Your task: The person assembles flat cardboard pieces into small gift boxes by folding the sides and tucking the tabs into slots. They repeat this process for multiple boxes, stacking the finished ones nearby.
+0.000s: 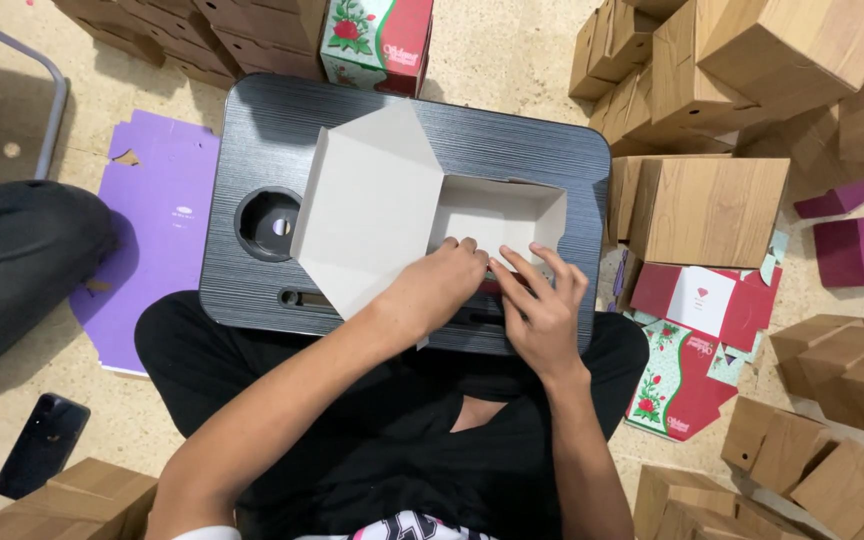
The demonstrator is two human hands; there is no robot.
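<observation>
The person's forearms reach forward from the bottom edge, over a lap in black clothing. The left hand (439, 283) is curled, fingertips pressing down on the near wall of a white carton (497, 215). The right hand (544, 305) sits just beside it, fingers spread and bent, tips on the same near wall, where a strip of red outer face shows between the two hands. Neither hand lifts the carton; both press on it.

The carton rests on a dark grey lap tray (252, 150), open side up, and a large white flap (367, 205) is folded out to the left, covering the tray's middle. A round cup hole (270, 222) lies left of the flap.

On the floor left of the tray lies a flat purple blank (157, 200), with a black phone (40, 443) nearer the camera. To the right lie flat red floral blanks (697, 340), and wood-pattern boxes (712, 205) are stacked around them and on toward the far right. Beyond the tray stands a folded red floral box (377, 35).
</observation>
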